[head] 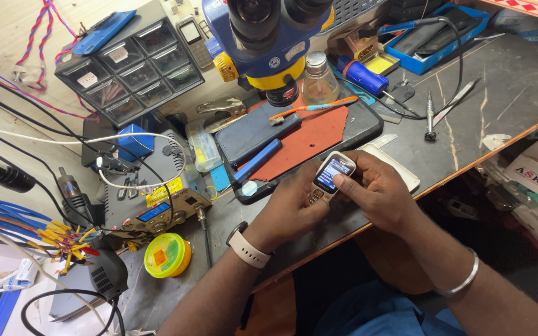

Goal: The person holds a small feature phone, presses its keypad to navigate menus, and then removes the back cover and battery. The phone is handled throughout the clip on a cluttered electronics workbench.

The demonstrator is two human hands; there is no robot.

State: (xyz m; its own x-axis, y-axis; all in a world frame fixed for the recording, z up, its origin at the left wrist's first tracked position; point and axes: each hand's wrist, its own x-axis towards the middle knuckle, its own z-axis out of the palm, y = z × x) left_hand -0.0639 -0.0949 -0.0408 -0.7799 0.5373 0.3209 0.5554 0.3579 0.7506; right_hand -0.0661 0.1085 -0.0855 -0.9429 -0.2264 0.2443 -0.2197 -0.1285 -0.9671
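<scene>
Both hands are closed around a small keypad phone (329,177) above the bench (505,93) edge, its screen lit. The left hand (287,208) grips from 7 o'clock, the right hand (378,190) from 3 o'clock. A red mat (312,134) lies at 11 o'clock.

The phone (330,176) was white with a lit blue-white screen. The left hand (291,208) wore a cream watch strap (247,249); the right wrist bore a silver bangle (462,281). Far off, the mat (316,137) was rust red, the toothbrush (312,107) orange and teal, the microscope (269,43) blue and yellow. At left, the tin (167,255) was yellow-green, the drawers (132,62) grey. The worktop (499,106) was dark grey and scratched.
</scene>
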